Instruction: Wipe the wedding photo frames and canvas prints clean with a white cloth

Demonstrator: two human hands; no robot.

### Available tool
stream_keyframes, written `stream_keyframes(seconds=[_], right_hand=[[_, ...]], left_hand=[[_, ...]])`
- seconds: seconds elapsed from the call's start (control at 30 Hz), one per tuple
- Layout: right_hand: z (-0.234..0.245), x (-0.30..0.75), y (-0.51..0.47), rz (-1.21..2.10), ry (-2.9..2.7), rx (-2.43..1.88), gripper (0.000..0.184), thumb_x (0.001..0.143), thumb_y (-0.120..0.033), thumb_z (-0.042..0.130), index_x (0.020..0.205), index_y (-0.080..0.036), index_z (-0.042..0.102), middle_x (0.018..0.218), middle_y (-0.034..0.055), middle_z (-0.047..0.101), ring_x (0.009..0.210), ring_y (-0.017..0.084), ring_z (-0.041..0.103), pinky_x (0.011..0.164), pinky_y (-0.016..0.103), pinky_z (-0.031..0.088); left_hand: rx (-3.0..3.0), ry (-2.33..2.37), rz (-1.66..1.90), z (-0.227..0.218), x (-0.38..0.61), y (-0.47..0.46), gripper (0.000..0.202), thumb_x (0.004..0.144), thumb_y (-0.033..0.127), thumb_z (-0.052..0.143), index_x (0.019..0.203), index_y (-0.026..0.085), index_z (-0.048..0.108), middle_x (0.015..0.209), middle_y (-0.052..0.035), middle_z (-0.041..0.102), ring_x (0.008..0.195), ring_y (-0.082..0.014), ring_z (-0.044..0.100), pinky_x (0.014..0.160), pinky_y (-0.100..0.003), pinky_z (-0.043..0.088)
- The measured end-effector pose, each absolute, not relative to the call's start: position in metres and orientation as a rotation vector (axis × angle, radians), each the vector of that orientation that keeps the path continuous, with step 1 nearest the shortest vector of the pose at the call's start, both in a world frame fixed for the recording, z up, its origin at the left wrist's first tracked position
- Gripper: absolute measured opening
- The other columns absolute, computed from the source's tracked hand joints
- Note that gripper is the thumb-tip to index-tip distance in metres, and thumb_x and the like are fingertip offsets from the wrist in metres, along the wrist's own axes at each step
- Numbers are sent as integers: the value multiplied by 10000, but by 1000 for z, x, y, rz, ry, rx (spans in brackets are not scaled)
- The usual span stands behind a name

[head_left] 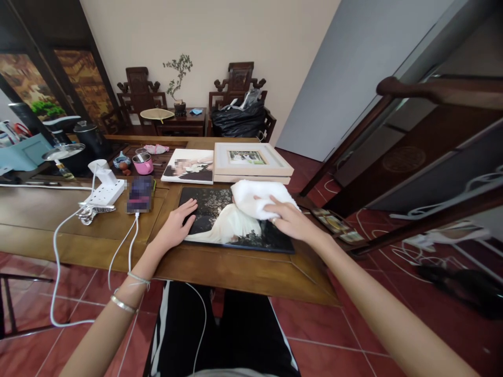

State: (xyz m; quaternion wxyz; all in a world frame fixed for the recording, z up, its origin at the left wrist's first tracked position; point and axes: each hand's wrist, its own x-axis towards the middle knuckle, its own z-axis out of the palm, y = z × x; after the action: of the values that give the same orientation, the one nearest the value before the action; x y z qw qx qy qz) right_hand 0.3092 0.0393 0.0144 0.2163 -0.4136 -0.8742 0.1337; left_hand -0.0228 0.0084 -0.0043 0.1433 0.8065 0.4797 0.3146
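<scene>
A dark glossy photo panel (208, 209) with a pale dress pictured on it lies flat near the front edge of the wooden table (236, 267). My left hand (179, 221) rests on its left edge, fingers stretched out and holding nothing. On the panel's upper right part, my right hand (288, 217) grips a folded white cloth (259, 196), which covers that corner of the picture. Behind the panel sit a white-edged photo canvas (188, 162) and a stack of light wooden picture frames (251, 159).
Left on the table are a charging phone (140, 195), a white power strip (106, 191), a pink cup (143, 163) and a blue bin (23, 152). White cables hang over the front edge. A dark wooden chair (424, 146) stands close on the right.
</scene>
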Motion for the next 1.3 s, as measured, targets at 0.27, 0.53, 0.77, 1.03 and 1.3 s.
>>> stream_keyframes(seconds=[0.27, 0.53, 0.77, 1.03, 1.3], right_hand=[[12, 301, 41, 337, -2352, -1231, 360, 644, -87, 419, 876, -218, 661, 1095, 38, 706, 1217, 283, 532, 1117, 533, 271], [18, 309, -75, 416, -2500, -1020, 301, 573, -41, 397, 687, -240, 592, 1417, 25, 460, 1365, 266, 318, 1157, 548, 187], [24, 303, -77, 445, -2580, -991, 308, 575, -24, 392, 696, -234, 582, 1437, 29, 438, 1371, 255, 315, 1162, 528, 190], [19, 285, 44, 322, -2480, -1140, 402, 652, -57, 395, 938, -189, 644, 1105, 76, 698, 1121, 278, 600, 1124, 537, 241], [17, 270, 14, 230, -2518, -1170, 397, 655, -17, 394, 946, -129, 641, 1336, 183, 543, 1347, 307, 362, 1118, 571, 219]], left_hand=[[2306, 1392, 915, -3, -22, 7, 405, 929, 306, 407, 1252, 136, 583, 1380, -119, 516, 1337, -226, 417, 1129, -455, 326], [2326, 1394, 917, -5, -20, 8, 411, 927, 297, 405, 1244, 111, 587, 1371, -134, 523, 1336, -238, 418, 1126, -449, 333], [2346, 1396, 915, -7, -21, 9, 409, 925, 294, 408, 1245, 112, 585, 1380, -132, 514, 1336, -236, 418, 1127, -448, 332], [2339, 1384, 906, -5, -22, 8, 432, 928, 295, 404, 1254, 69, 574, 1374, -155, 515, 1339, -231, 414, 1131, -425, 325], [2325, 1396, 893, -5, -21, 8, 425, 931, 298, 402, 1260, 93, 574, 1383, -136, 510, 1342, -225, 409, 1136, -417, 318]])
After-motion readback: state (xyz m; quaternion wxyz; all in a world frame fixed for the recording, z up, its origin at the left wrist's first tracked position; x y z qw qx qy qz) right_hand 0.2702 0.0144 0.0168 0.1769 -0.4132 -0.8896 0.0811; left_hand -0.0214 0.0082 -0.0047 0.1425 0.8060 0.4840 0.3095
